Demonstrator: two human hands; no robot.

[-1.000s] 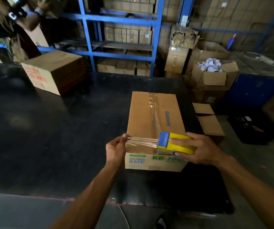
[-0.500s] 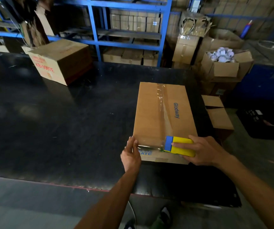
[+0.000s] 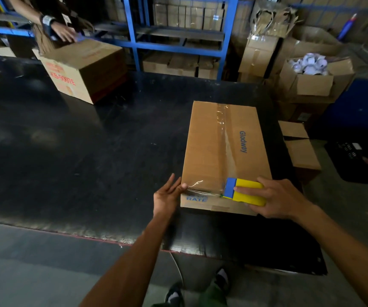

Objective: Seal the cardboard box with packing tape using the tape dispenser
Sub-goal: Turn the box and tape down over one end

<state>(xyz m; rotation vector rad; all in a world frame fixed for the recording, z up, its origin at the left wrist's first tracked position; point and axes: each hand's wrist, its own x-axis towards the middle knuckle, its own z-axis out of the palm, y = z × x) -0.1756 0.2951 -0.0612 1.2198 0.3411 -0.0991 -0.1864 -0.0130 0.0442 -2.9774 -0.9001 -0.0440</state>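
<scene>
A long brown cardboard box (image 3: pixel 207 149) marked "Glodway" lies on the black table (image 3: pixel 90 156), with clear tape down its centre seam. My right hand (image 3: pixel 274 198) grips a yellow and blue tape dispenser (image 3: pixel 244 191) at the box's near edge. A strip of clear tape (image 3: pixel 203 189) runs leftward from the dispenser across that near edge. My left hand (image 3: pixel 167 196) rests flat at the box's near left corner, fingers spread, its thumb pressing the end of the strip.
A second cardboard box (image 3: pixel 83 69) with red print sits at the table's far left, another person's hand (image 3: pixel 64 33) on it. Blue shelving (image 3: pixel 178 34) with cartons stands behind. Open boxes (image 3: pixel 311 80) crowd the floor to the right.
The tape strip, held stretched in the air a second ago, now lies pressed along the box's near edge. My left hand has flattened against the corner. Another person's hand reached the far box.
</scene>
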